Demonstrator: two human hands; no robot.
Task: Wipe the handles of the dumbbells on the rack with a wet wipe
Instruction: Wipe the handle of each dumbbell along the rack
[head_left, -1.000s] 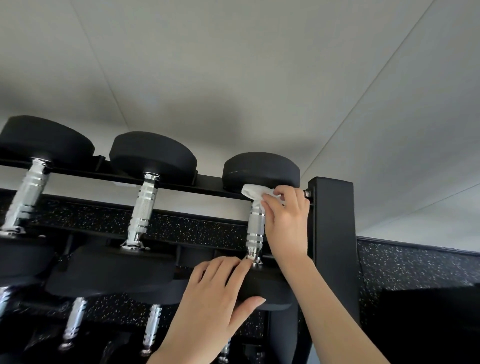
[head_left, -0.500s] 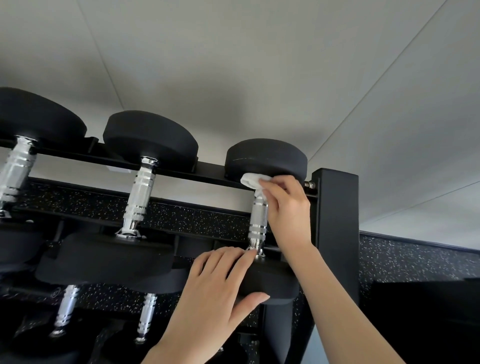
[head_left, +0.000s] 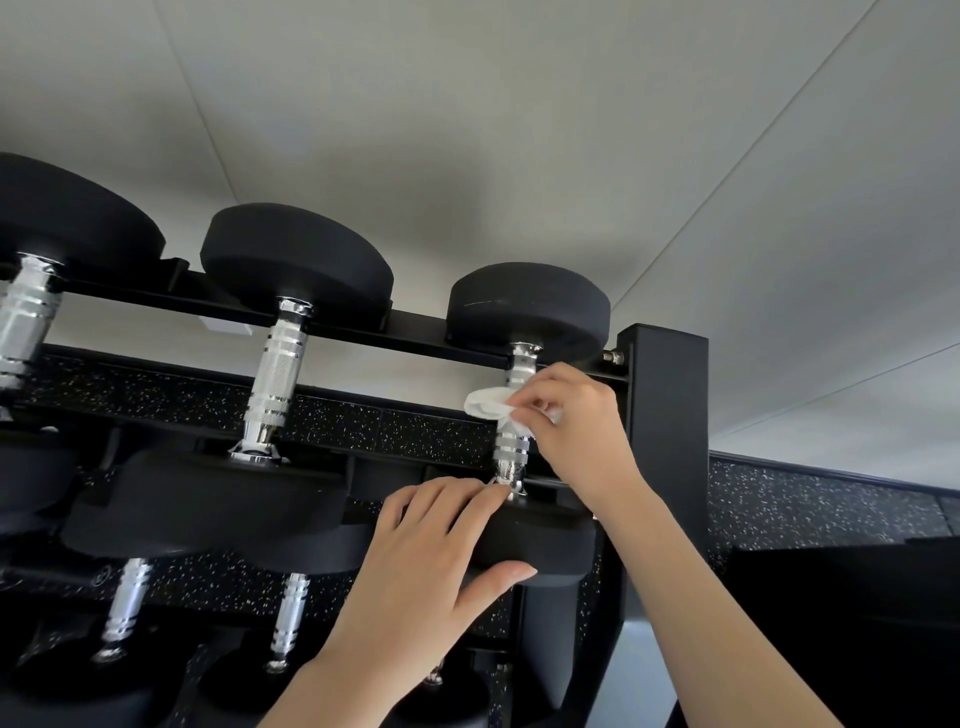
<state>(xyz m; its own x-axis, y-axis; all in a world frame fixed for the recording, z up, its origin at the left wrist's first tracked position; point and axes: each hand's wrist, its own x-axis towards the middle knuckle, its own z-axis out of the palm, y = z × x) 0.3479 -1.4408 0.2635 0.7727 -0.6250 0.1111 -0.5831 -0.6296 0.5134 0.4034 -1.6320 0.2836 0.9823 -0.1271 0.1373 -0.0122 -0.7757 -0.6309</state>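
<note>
Three black dumbbells with chrome handles lie across the top tier of a black rack (head_left: 667, 395). My right hand (head_left: 571, 415) pinches a crumpled white wet wipe (head_left: 488, 405) against the middle of the rightmost dumbbell's handle (head_left: 511, 457). My left hand (head_left: 431, 561) rests on that dumbbell's near head (head_left: 540, 545), fingers over its top and thumb against its front face. The far head (head_left: 530, 306) sits on the back rail. The middle dumbbell's handle (head_left: 278, 374) and the left one's handle (head_left: 26, 322) are bare.
A lower tier holds more dumbbells, with chrome handles (head_left: 124, 597) showing below. The rack's right upright post stands just right of my right hand. A speckled black wall strip (head_left: 805, 504) and a pale wall lie behind.
My right hand has slid the wipe down from the top of the handle, near the far head, to its middle. My left hand stays on the near head.
</note>
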